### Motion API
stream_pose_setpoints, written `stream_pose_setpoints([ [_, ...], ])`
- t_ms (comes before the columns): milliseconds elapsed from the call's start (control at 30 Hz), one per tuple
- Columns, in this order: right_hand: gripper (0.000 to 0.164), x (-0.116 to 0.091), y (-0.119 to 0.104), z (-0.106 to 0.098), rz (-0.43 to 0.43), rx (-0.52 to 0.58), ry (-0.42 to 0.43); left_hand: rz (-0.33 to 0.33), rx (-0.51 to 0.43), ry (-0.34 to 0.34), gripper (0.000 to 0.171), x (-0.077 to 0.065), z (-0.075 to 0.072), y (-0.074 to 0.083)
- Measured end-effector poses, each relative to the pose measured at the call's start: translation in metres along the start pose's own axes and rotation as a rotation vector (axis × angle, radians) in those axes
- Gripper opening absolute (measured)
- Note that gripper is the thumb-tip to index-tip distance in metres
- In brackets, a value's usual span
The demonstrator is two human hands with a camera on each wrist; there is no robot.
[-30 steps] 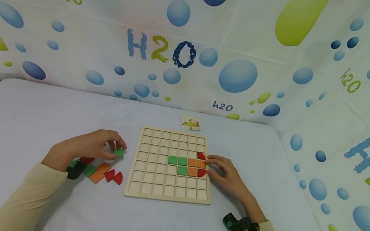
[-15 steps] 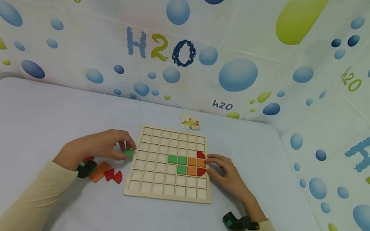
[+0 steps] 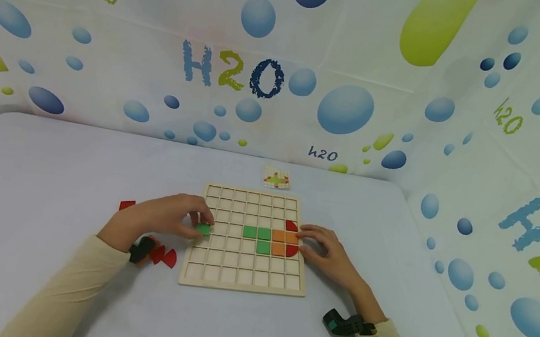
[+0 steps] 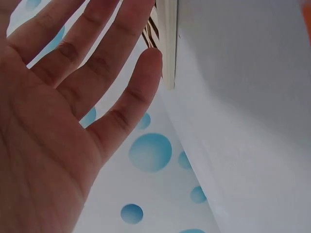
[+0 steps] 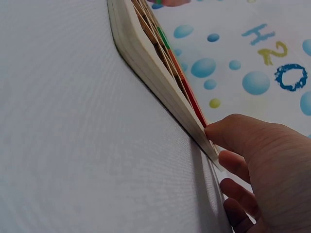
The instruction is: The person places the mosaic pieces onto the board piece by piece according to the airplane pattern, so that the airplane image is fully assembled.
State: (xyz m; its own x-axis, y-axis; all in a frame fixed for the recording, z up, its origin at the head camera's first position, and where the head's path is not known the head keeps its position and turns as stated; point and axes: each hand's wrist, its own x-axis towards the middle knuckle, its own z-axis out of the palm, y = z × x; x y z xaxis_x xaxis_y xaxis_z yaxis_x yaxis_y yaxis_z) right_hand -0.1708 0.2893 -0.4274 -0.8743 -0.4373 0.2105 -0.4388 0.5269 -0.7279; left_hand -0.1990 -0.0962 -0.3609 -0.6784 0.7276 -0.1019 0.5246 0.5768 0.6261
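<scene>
Green tile (image 3: 204,229) is pinched in the left hand (image 3: 162,215) at the wooden board's (image 3: 233,245) leftmost column. The right hand (image 3: 332,256), relaxed, touches the board's right edge.

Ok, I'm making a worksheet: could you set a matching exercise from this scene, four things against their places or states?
1 left hand
2 right hand
3 printed card
4 wooden grid board

A touches the board's right edge
B lies beyond the board's far edge
C bears green, orange and red tiles
D pinches a green tile

Pairs: 1-D, 2-A, 3-B, 4-C
</scene>
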Motion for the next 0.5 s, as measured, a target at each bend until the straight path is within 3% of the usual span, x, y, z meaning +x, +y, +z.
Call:
stream_pose_setpoints([
  [500,0.031,-0.001,0.002,0.000,0.019,0.006,0.002,0.074,-0.014,-0.022,0.022,0.020,0.012,0.014],
])
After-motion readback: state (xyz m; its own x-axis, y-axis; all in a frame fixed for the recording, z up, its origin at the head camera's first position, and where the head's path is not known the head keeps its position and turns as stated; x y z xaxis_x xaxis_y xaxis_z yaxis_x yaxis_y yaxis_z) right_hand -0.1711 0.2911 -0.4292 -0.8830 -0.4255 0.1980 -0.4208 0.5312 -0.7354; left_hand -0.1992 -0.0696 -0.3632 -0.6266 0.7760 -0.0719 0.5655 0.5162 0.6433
